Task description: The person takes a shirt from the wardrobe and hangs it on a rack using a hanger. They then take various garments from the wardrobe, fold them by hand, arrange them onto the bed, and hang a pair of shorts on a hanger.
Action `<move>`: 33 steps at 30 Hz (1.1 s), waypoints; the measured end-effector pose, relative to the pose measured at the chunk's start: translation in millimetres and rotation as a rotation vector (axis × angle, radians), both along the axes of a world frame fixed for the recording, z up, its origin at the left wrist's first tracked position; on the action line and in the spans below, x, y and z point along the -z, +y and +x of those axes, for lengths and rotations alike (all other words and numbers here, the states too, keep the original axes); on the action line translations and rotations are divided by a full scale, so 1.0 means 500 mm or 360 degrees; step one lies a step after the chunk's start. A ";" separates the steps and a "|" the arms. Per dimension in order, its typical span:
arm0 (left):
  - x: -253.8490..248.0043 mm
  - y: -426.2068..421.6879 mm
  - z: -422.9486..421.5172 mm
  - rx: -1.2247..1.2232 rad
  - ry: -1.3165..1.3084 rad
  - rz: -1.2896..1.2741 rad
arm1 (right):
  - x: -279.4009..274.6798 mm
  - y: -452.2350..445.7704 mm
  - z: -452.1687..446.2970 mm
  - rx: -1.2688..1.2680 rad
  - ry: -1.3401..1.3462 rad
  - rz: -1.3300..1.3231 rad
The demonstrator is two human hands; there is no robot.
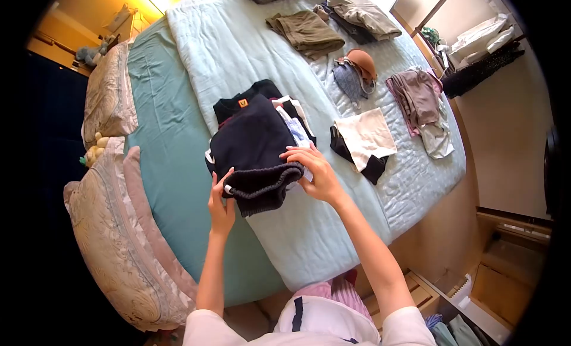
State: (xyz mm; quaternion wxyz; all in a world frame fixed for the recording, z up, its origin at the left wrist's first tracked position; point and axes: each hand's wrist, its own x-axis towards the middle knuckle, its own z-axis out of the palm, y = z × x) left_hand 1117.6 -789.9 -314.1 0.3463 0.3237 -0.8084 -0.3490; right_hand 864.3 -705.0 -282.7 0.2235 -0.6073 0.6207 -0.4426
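Note:
A folded black garment with a wide ribbed hem (253,132) lies over a stack of folded clothes on the bed. My left hand (221,204) is closed on the left end of the hem, thumb on top. At the right end, my right hand (318,172) grips the same hem with bent fingers. The hem's opening gapes toward me. Beneath it, a black top with an orange label (242,102) shows at the far edge of the stack. White and pale blue cloth (295,129) sticks out on the right.
Right of the stack lie a cream folded cloth on black cloth (366,138), bras (355,72) and mauve clothes (416,99). Olive shorts (306,33) and beige trousers (363,16) lie farther back. Patterned pillows (113,233) line the left side. An open drawer (452,322) holds clothes at lower right.

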 end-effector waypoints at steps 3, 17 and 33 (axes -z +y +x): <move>-0.032 -0.004 -0.001 -0.0034 0.0115 -0.0014 | -0.052 -0.015 -0.013 -0.0167 -0.0007 0.0095; 0.166 -0.214 -0.078 -0.0970 -0.0235 0.0381 | 0.138 -0.230 -0.023 0.0531 0.0031 0.0265; -0.115 -0.152 -0.084 -0.0767 0.0012 0.0323 | -0.019 -0.141 0.002 0.0712 -0.0111 0.0229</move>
